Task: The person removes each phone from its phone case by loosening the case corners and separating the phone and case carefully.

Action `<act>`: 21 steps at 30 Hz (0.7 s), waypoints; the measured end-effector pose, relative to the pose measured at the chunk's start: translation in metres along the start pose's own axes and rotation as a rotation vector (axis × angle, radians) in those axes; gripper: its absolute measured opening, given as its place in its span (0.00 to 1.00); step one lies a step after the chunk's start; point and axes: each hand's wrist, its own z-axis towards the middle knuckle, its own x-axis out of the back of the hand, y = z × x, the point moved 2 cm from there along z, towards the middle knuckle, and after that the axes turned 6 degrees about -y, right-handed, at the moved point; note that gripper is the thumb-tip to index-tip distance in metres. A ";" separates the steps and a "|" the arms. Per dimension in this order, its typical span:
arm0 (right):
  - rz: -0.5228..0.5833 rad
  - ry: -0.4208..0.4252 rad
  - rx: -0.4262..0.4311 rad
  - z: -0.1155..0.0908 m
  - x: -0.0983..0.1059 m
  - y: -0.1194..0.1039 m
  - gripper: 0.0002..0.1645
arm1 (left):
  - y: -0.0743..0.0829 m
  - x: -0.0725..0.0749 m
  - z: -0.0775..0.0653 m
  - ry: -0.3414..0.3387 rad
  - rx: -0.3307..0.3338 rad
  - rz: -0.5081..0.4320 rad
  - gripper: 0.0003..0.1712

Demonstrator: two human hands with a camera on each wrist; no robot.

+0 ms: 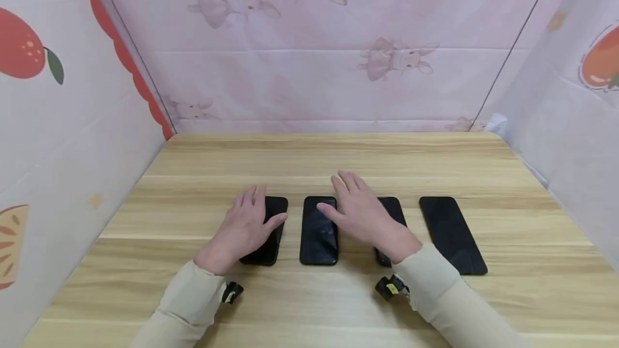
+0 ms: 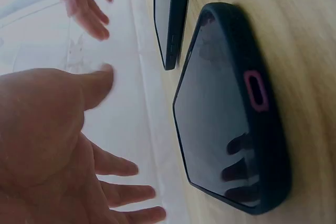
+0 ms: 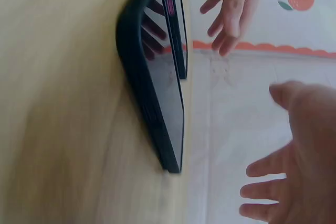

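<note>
Several black smartphones lie face up in a row on a wooden table. My left hand (image 1: 240,230) hovers over the leftmost phone (image 1: 273,235), fingers stretched out and holding nothing. In the left wrist view, a gap shows between that hand (image 2: 47,140) and the phone (image 2: 220,114), whose dark case has a pink-rimmed port opening. My right hand (image 1: 360,214) is raised between the second phone (image 1: 319,235) and the third phone (image 1: 394,211), partly covering the third. Its fingers are extended with nothing in them. From the right wrist, the hand (image 3: 299,166) appears apart from the second phone (image 3: 152,77).
The rightmost phone (image 1: 453,235) lies at a slant beside my right forearm. Wooden tabletop (image 1: 309,160) stretches behind the row. Printed cloth walls (image 1: 309,85) enclose the table's back and sides. Small dark wrist cameras (image 1: 387,287) hang beneath both cuffs.
</note>
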 end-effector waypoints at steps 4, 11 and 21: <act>0.046 0.053 0.051 0.010 -0.004 -0.016 0.40 | -0.001 0.000 0.000 0.008 0.051 0.041 0.46; 0.154 0.100 0.108 0.029 -0.016 -0.043 0.26 | -0.004 -0.001 0.001 -0.052 0.126 0.085 0.47; 0.495 -0.100 0.068 0.049 -0.038 -0.070 0.23 | -0.009 -0.002 0.005 -0.032 0.104 0.062 0.39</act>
